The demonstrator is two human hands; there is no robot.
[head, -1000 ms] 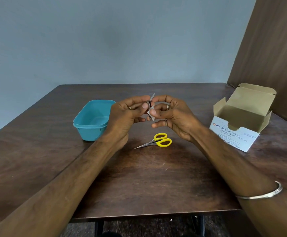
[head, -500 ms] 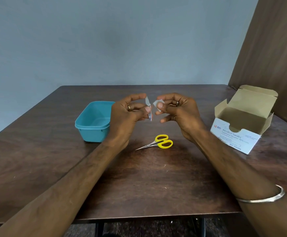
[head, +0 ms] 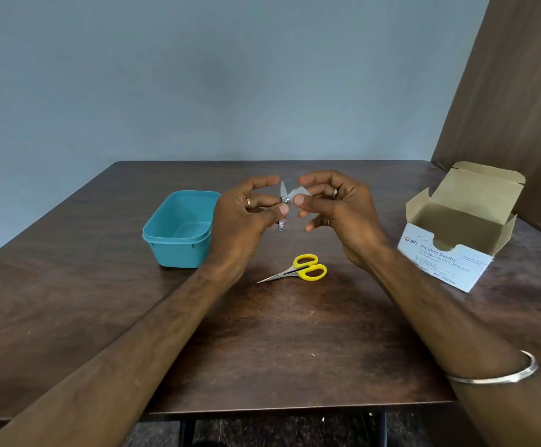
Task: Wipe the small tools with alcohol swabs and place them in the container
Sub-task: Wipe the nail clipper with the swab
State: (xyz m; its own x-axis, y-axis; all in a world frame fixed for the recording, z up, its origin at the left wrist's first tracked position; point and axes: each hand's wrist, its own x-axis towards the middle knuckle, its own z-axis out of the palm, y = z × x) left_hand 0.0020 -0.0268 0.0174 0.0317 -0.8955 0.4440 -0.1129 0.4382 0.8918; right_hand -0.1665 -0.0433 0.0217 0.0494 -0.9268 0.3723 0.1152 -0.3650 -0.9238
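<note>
Your left hand (head: pixel 246 217) pinches one small metal tool, apparently a nail clipper (head: pixel 283 208), thumb and fingers clamped on its middle. Long axis near upright, thin lever pointing up, ridged end pointing down. It sits in the air above the table (head: pixel 295 350), mid-scene.

Your right hand (head: pixel 337 211) pinches one white alcohol swab (head: pixel 298 192) between thumb and forefinger. The swab's left edge meets the clipper near its upper part; contact looks light, hard to confirm. The hands are close together, the tool between them.

The key relation: the swab lies immediately right of the clipper, so the wipe likely runs along that upright axis.

The teal container (head: pixel 179 230) is one, open, just left of your left hand and apparently empty. The left hand is the nearer one for the drop.

One pair of yellow-handled scissors (head: pixel 298 271) lies flat on the table nearer you, tips pointing left, not yet in the container.

One open swab box (head: pixel 456 233) stands at far right, well apart.
</note>
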